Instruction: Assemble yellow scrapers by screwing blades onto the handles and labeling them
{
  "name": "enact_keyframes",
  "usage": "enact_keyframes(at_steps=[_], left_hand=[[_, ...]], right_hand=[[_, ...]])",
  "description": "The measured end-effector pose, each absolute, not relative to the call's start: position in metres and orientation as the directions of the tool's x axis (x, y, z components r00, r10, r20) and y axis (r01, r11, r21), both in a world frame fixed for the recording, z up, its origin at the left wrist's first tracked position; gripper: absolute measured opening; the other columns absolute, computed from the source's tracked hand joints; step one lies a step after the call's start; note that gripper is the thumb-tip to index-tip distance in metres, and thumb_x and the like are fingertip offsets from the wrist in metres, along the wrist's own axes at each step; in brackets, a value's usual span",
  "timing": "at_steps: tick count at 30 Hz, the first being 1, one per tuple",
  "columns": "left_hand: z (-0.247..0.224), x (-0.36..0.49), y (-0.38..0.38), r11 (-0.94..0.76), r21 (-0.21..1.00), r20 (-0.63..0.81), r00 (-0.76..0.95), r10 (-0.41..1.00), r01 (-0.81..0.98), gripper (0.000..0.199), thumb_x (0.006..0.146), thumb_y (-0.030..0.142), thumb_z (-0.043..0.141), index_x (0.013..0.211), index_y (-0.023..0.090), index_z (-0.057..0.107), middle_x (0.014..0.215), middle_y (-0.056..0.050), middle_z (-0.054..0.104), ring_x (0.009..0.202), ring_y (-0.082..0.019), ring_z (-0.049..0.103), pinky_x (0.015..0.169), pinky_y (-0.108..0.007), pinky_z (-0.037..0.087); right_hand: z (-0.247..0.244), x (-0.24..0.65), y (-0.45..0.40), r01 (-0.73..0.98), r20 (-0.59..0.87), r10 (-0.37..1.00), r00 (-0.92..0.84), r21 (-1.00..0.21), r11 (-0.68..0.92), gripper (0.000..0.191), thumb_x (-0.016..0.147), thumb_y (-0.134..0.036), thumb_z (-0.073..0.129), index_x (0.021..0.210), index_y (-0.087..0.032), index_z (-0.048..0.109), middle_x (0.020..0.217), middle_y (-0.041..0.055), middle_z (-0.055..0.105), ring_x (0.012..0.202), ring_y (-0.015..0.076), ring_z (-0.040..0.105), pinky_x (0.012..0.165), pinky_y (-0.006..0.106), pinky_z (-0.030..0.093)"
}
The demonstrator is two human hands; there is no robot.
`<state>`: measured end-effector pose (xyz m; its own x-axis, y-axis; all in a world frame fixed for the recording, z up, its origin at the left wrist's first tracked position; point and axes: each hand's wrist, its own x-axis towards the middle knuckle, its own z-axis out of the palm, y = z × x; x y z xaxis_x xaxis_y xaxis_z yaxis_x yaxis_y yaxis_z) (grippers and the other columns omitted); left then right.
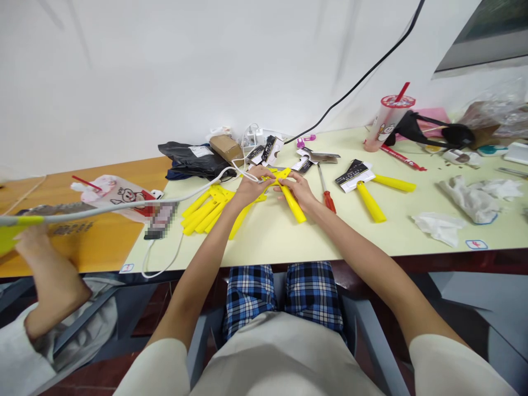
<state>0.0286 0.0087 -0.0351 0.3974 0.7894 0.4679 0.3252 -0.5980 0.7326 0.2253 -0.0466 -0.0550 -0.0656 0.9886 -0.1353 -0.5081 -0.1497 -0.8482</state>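
Note:
My left hand (252, 188) and my right hand (297, 191) meet at the middle of the table, both gripping a flat yellow plastic piece (291, 199) with long arms. Part of the piece is hidden under my fingers. Just left of my left hand lies a heap of similar yellow plastic pieces (206, 210). To the right of my right hand lie a red-handled screwdriver (328, 194) and separate yellow plastic handles (370, 202). A white cable (231, 175) runs close behind my left hand.
A co-worker's arm (51, 280) reaches in at far left, beside a yellow object on a grey cord (14, 234). A black bag (193, 159), cardboard box (226, 148), printed cards (355, 176), plastic cup (388, 124) and crumpled tissues (468, 201) stand around. The table's front edge (256, 264) lies above my lap.

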Motion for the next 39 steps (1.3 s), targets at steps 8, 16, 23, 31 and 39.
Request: enact_keyframes(at_steps=[8, 16, 23, 31, 39], left_hand=[[-0.018, 0.018, 0.019, -0.441, 0.833, 0.226, 0.522, 0.822, 0.334, 0.028, 0.078, 0.049, 0.094, 0.085, 0.023, 0.087, 0.081, -0.006, 0.078, 0.072, -0.020, 0.065, 0.071, -0.033, 0.051], [0.013, 0.030, 0.046, -0.442, 0.721, -0.018, 0.652, 0.758, 0.534, 0.043, 0.075, 0.053, 0.094, 0.091, 0.014, 0.085, 0.086, -0.009, 0.081, 0.077, -0.020, 0.069, 0.074, -0.031, 0.051], [0.029, 0.041, 0.062, -0.625, 0.453, -0.092, 0.731, 0.677, 0.636, 0.029, 0.088, 0.044, 0.081, 0.087, 0.015, 0.085, 0.081, -0.006, 0.079, 0.075, -0.019, 0.066, 0.075, -0.031, 0.044], [0.027, 0.045, 0.064, -0.585, 0.547, -0.107, 0.742, 0.661, 0.600, 0.035, 0.080, 0.050, 0.089, 0.080, 0.015, 0.082, 0.070, -0.005, 0.074, 0.066, -0.017, 0.062, 0.067, -0.030, 0.042], [0.021, 0.031, 0.058, -0.408, 0.772, -0.129, 0.748, 0.651, 0.488, 0.040, 0.072, 0.050, 0.095, 0.081, 0.014, 0.081, 0.075, -0.008, 0.077, 0.069, -0.017, 0.067, 0.068, -0.029, 0.050]], right_hand=[[-0.052, 0.227, -0.047, -0.455, -0.115, 0.991, -0.071, -0.880, -0.135, 0.033, 0.081, -0.021, 0.086, 0.107, -0.024, 0.065, 0.104, 0.0025, 0.084, 0.082, 0.0234, 0.085, 0.056, 0.030, 0.069], [-0.054, 0.232, -0.040, -0.409, -0.118, 0.992, -0.053, -0.903, -0.130, 0.031, 0.087, -0.019, 0.083, 0.110, -0.023, 0.062, 0.101, 0.0049, 0.084, 0.082, 0.0228, 0.085, 0.055, 0.027, 0.069], [-0.054, 0.232, -0.040, -0.424, -0.131, 0.989, -0.063, -0.894, -0.145, 0.032, 0.088, -0.018, 0.083, 0.110, -0.023, 0.061, 0.110, 0.0058, 0.084, 0.082, 0.0223, 0.085, 0.054, 0.027, 0.070], [-0.053, 0.232, -0.040, -0.434, -0.159, 0.985, -0.061, -0.885, -0.170, 0.027, 0.089, -0.012, 0.078, 0.109, -0.022, 0.063, 0.099, 0.0060, 0.084, 0.080, 0.0235, 0.085, 0.052, 0.028, 0.069], [-0.057, 0.232, -0.042, -0.472, -0.190, 0.972, -0.139, -0.850, -0.234, 0.024, 0.087, -0.015, 0.082, 0.104, -0.021, 0.067, 0.107, 0.0076, 0.084, 0.087, 0.0233, 0.085, 0.057, 0.026, 0.070]])
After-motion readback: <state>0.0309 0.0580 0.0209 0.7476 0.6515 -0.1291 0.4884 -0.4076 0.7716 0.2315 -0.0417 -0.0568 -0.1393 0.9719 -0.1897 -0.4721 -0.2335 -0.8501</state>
